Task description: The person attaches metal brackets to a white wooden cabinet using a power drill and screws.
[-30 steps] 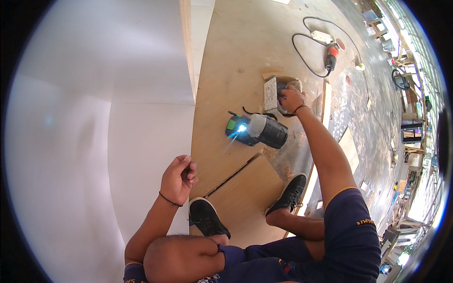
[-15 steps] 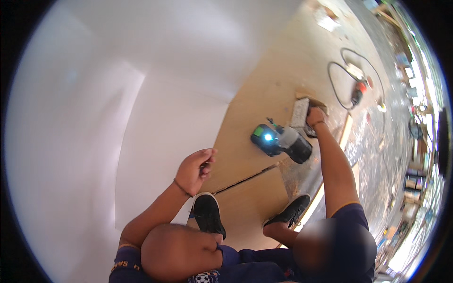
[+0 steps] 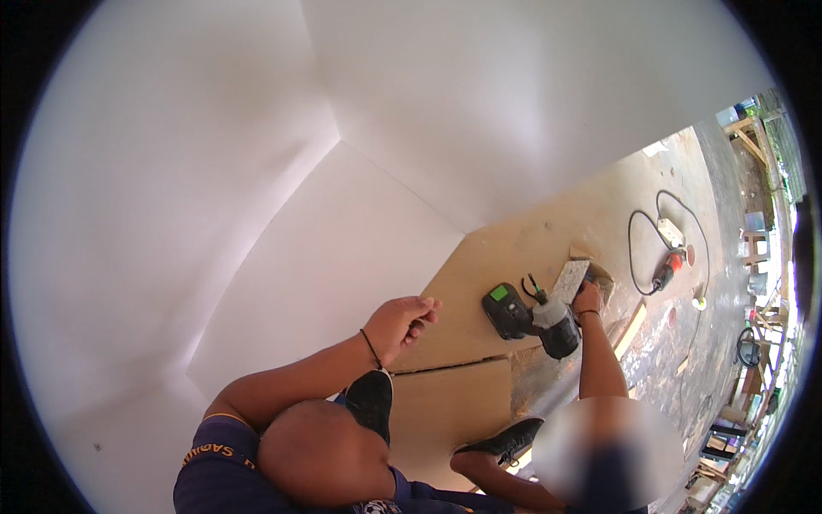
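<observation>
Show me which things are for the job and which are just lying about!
Probably for the job:
Small box, with the right hand inside
Cordless power tool beside it
White panels near the left hand, whose fingers are curled

Probably just lying about:
Orange-and-black corded tool
Wood strip on the floor

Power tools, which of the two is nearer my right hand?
The cordless tool with the green patch, lying just beside your right hand; the red and black corded tool lies farther off.
</observation>
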`<action>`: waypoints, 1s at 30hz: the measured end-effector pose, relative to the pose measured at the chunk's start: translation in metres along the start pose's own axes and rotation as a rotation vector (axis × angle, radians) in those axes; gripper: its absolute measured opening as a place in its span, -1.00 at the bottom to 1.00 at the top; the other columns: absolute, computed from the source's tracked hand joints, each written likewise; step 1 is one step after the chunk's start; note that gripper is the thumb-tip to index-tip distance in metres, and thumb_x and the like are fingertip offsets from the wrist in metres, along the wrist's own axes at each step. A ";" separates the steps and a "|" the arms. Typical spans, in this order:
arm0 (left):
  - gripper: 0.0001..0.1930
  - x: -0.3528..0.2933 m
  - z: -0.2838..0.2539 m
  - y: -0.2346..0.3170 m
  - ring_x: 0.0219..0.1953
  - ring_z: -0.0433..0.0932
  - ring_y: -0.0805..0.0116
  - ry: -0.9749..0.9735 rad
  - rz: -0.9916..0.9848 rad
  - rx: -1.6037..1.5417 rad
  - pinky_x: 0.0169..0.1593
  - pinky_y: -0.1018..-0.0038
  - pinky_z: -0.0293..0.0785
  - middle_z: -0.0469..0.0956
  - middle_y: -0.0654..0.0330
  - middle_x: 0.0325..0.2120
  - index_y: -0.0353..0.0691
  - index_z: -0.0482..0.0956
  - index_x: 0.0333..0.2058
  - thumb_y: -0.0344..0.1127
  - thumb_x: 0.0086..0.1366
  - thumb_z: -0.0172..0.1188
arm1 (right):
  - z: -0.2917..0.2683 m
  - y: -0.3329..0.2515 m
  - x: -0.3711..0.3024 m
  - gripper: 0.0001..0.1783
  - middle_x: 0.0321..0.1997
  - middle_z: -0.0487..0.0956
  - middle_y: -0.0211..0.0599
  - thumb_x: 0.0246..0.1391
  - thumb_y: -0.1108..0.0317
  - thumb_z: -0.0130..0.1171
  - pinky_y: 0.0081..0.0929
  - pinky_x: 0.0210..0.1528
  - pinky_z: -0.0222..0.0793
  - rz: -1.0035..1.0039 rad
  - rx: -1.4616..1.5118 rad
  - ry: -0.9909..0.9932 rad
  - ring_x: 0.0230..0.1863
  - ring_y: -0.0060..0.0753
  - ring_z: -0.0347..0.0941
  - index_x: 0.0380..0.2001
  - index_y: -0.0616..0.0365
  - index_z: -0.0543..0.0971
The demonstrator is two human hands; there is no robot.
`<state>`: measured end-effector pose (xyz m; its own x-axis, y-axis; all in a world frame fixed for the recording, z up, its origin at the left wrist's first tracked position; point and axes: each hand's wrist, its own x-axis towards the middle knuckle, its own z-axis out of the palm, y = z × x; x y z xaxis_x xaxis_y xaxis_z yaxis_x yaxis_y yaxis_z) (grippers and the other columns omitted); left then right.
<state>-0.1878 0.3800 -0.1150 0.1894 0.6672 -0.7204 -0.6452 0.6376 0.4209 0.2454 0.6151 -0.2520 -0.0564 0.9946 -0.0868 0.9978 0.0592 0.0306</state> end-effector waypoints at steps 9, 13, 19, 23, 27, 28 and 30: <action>-0.74 -0.010 -0.001 0.002 -0.54 0.22 0.66 0.036 0.007 -0.002 -0.52 0.67 0.16 0.39 0.42 -0.44 -0.20 0.51 -0.16 -0.14 0.32 0.10 | -0.026 0.007 0.015 -0.80 -0.34 0.61 0.02 -0.13 0.35 0.10 -0.12 -0.10 0.44 -0.080 0.005 -0.116 -0.22 0.08 0.53 -0.43 0.13 0.65; -0.74 -0.008 0.000 0.001 -0.56 0.22 0.67 0.054 -0.001 -0.007 -0.53 0.68 0.15 0.39 0.41 -0.45 -0.20 0.51 -0.17 -0.15 0.32 0.11 | -0.033 0.030 0.021 -0.76 -0.30 0.61 0.00 -0.24 0.44 0.16 -0.21 -0.09 0.44 -0.111 0.144 -0.171 -0.19 0.03 0.54 -0.39 0.17 0.66; -0.75 -0.003 -0.006 -0.007 -0.57 0.24 0.69 0.073 0.009 -0.027 -0.57 0.71 0.14 0.39 0.41 -0.45 -0.19 0.49 -0.16 -0.16 0.33 0.09 | -0.026 0.055 0.025 -0.78 -0.40 0.64 -0.29 -0.23 0.47 0.15 -0.46 -0.27 0.45 0.055 0.560 -0.245 -0.36 -0.45 0.54 -0.41 0.20 0.65; -0.75 -0.003 0.000 -0.004 -0.58 0.25 0.69 0.079 0.007 -0.008 -0.58 0.71 0.14 0.40 0.41 -0.46 -0.20 0.49 -0.17 -0.15 0.33 0.09 | -0.030 0.050 0.024 -0.78 -0.42 0.63 -0.27 -0.21 0.42 0.15 -0.46 -0.28 0.44 0.049 0.686 -0.176 -0.36 -0.44 0.54 -0.40 0.20 0.65; -0.73 0.002 -0.003 -0.010 -0.58 0.25 0.69 0.027 0.005 -0.028 -0.59 0.71 0.14 0.40 0.41 -0.46 -0.20 0.49 -0.15 -0.13 0.33 0.10 | -0.016 0.057 0.029 -0.72 -0.31 0.63 -0.04 -0.20 0.32 0.15 -0.34 -0.13 0.46 0.011 0.370 -0.175 -0.24 -0.13 0.57 -0.36 0.16 0.66; -0.73 0.002 -0.003 -0.010 -0.58 0.25 0.70 0.043 0.003 -0.015 -0.59 0.71 0.14 0.40 0.41 -0.47 -0.19 0.50 -0.16 -0.13 0.32 0.11 | -0.014 0.051 0.029 -0.72 -0.28 0.62 -0.01 -0.20 0.31 0.15 -0.31 -0.11 0.46 -0.017 0.273 -0.162 -0.22 -0.08 0.56 -0.36 0.14 0.67; -0.73 0.001 0.000 -0.009 -0.58 0.25 0.70 0.074 -0.001 0.010 -0.59 0.71 0.13 0.40 0.41 -0.47 -0.19 0.50 -0.16 -0.12 0.32 0.11 | -0.015 0.044 0.028 -0.72 -0.25 0.61 0.02 -0.20 0.31 0.14 -0.25 -0.06 0.44 -0.059 0.176 -0.163 -0.18 0.00 0.53 -0.36 0.11 0.67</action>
<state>-0.1820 0.3745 -0.1198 0.1342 0.6363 -0.7597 -0.6379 0.6421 0.4252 0.2875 0.6473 -0.2378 -0.1224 0.9622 -0.2435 0.9846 0.0868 -0.1518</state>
